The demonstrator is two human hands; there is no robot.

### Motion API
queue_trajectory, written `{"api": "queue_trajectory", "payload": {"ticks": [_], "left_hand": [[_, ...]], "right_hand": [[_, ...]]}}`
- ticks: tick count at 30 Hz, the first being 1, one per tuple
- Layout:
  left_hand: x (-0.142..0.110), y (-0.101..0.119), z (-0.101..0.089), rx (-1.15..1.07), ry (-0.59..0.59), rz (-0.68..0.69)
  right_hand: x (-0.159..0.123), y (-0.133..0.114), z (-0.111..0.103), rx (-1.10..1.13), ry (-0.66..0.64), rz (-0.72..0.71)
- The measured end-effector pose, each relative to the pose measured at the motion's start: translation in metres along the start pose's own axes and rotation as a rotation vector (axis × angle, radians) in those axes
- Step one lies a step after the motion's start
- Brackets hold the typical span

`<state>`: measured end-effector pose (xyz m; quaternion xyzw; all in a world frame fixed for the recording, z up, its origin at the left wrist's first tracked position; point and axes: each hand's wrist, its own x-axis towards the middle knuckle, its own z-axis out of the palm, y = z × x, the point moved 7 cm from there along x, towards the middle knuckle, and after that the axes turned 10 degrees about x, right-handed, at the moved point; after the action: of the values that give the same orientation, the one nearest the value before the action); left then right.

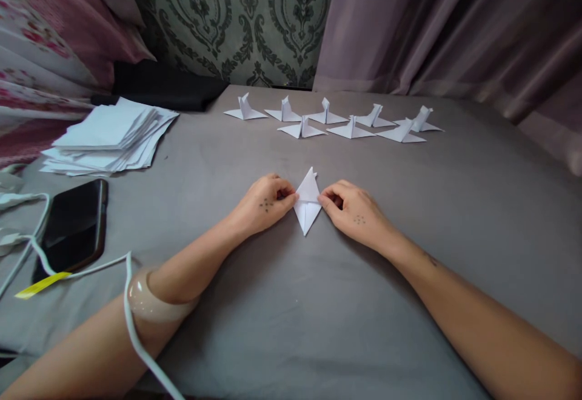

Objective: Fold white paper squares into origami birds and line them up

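A small white folded paper (308,197), shaped like a kite with a crease across its middle, is between my two hands at the centre of the grey-covered surface. My left hand (268,201) pinches its left corner between thumb and fingers. On the other side my right hand (352,209) pinches the right corner in the same way. One long tip points away from me, with a small fold showing beside it; the other tip points towards me. The undersides of the paper are hidden.
Several folded paper birds (350,128) stand in two rows at the back. To the left lie a stack of white paper sheets (109,130), a black cloth (168,83) and a phone (75,224). A white cable (136,333) crosses my left forearm. Curtains (409,30) hang behind.
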<state>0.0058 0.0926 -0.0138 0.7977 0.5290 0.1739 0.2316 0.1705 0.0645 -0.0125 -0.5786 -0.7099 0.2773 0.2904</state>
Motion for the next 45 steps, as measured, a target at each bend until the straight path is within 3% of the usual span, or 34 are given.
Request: {"api": "queue_trajectory", "payload": {"ticks": [12, 28, 31, 33, 38, 41, 45], "left_hand": [[0.003, 0.001, 0.001, 0.031, -0.055, -0.027], [0.005, 0.001, 0.004, 0.118, -0.021, 0.025], [0.001, 0.004, 0.003, 0.15, 0.062, 0.124], [-0.003, 0.011, 0.004, 0.191, 0.107, 0.262], [-0.014, 0.033, 0.018, 0.418, 0.044, 0.578], [-0.019, 0.04, 0.022, 0.586, 0.016, 0.622], [-0.025, 0.041, 0.019, 0.659, -0.033, 0.571]], "right_hand": [[0.001, 0.001, 0.003, -0.095, -0.016, 0.042], [-0.001, -0.001, 0.006, -0.138, -0.01, 0.019], [-0.002, -0.001, 0.005, -0.129, 0.003, 0.001], [-0.003, -0.002, 0.005, -0.108, 0.02, -0.03], [-0.013, -0.018, 0.011, -0.131, -0.002, -0.257], [-0.022, -0.025, 0.016, -0.286, -0.042, -0.329], [-0.028, -0.031, 0.018, -0.488, -0.056, -0.384]]}}
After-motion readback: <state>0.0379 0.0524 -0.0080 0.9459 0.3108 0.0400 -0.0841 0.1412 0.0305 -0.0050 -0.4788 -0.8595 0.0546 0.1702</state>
